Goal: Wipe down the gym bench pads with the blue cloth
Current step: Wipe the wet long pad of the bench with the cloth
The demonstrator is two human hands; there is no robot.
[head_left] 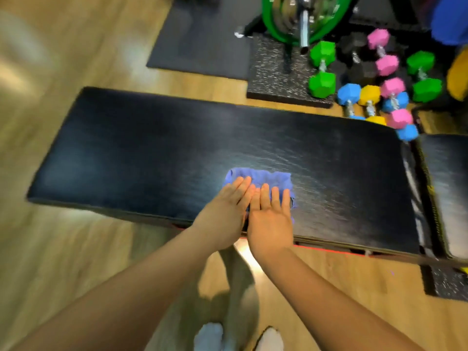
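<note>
feet: you are standing in pale socks point(210, 335) on the glossy wood floor point(50, 249), just short of the bench's near edge.
left hand point(222, 214): you are laying it flat on the blue cloth point(263, 179), fingers straight and pressed together, wrist crossing the pad's near edge.
right hand point(271, 224): you are pressing it flat just beside the left, the two touching; fingers straight, slightly spread, tips on the cloth.
blue cloth: soft, bunched and wrinkled, lying on the long pad point(152, 153), right of its middle and close to the near edge.
long pad: black rounded rectangle with a fine grain and a sheen; a wide bare stretch is running left of the cloth, a shorter one right, and the far edge is well apart.
second pad point(445, 178): black, sitting past a narrow gap at the right end, cut off by the frame.
far floor: speckled rubber tile point(276, 77) and a smooth dark mat point(200, 39) are lying beyond the far edge.
dumbbells point(323, 69): hex heads in green, pink, blue and yellow are crowding the pad's far right corner.
weight plate point(304, 19): green rim, chrome bar, blurred.
</note>
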